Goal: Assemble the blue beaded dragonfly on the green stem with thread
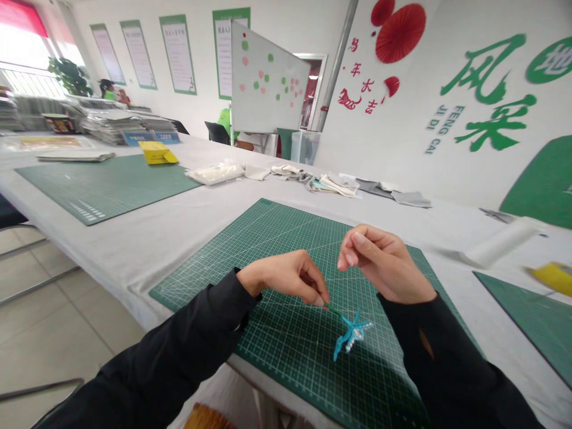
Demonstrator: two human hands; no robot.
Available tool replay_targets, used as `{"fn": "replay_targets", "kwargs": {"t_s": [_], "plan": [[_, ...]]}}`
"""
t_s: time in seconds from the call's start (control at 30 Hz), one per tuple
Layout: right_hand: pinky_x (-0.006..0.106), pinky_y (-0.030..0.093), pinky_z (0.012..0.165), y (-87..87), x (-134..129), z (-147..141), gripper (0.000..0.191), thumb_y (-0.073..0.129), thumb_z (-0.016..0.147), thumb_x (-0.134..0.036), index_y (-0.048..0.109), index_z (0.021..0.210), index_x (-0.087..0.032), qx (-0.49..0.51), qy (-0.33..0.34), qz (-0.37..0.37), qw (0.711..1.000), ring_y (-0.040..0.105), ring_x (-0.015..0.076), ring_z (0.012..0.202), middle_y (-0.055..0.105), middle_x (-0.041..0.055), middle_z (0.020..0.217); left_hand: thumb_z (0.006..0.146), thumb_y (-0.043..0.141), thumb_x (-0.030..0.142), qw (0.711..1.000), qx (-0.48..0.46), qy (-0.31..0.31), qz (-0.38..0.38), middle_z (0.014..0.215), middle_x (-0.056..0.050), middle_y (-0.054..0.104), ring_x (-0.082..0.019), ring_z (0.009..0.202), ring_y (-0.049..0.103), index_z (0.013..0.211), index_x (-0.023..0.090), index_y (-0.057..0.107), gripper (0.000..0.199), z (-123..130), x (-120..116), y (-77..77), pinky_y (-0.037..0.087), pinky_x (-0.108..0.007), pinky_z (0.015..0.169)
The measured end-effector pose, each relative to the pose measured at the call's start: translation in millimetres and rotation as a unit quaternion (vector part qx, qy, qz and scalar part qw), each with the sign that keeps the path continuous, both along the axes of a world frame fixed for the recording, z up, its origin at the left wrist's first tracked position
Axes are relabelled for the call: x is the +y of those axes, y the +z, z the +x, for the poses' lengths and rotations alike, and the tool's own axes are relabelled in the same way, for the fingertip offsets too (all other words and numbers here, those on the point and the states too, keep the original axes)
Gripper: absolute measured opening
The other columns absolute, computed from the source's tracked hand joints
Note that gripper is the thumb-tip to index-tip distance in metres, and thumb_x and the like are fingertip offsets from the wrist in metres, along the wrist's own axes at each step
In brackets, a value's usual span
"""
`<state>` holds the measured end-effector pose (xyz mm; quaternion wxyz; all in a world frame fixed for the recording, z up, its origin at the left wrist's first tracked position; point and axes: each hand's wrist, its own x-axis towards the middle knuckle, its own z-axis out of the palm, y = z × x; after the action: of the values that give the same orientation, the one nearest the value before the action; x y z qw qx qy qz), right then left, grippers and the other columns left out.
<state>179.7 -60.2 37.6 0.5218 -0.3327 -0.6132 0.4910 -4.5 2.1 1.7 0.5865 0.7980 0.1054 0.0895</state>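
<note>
My left hand (295, 279) is closed in a pinch on the green stem of a small blue flower (353, 330). The flower tilts down to the right, its narrow blue petals spread and clear or white beads along some of them. Slightly higher and to the right, my right hand (379, 262) is raised with its fingers curled and the thumb against them; nothing shows between them. It is apart from the flower. Beneath both hands lies a green cutting mat (268, 238) with a white grid.
A second green mat (111, 185) bears a yellow packet (157, 153). Plastic bags (218, 173) and folded cloths (335, 185) line the table's far side. At right are a white roll (504, 241), a yellow object (554, 277) and another mat (531, 322). A whiteboard (268, 77) stands behind.
</note>
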Motion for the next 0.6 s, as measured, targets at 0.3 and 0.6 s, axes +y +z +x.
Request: {"fn": "replay_targets", "kwargs": {"t_s": [0.3, 0.6], "plan": [[0.023, 0.047, 0.053, -5.3, 9, 5, 0.022, 0.067, 0.077, -0.037, 0.062, 0.069, -0.017, 0.004, -0.065, -0.083, 0.994, 0.056, 0.0100, 0.051, 0.053, -0.0036, 0.054, 0.070, 0.069, 0.016, 0.999, -0.022, -0.006, -0.025, 0.074, -0.004, 0.070, -0.010, 0.063, 0.059, 0.081, 0.014, 0.075, 0.012, -2, -2, 4.3, 0.046, -0.020, 0.061], [0.019, 0.038, 0.044, -15.9, 21, 22, 0.020, 0.069, 0.075, -0.032, 0.062, 0.065, -0.016, 0.083, -0.094, -0.129, 0.984, 0.045, 0.0063, 0.046, 0.045, -0.0044, 0.050, 0.064, 0.073, 0.021, 0.944, -0.210, 0.163, -0.194, 0.059, -0.001, 0.062, -0.003, 0.043, 0.039, 0.072, 0.012, 0.071, 0.012, -2, 2, 2.0, 0.025, -0.019, 0.041]]}}
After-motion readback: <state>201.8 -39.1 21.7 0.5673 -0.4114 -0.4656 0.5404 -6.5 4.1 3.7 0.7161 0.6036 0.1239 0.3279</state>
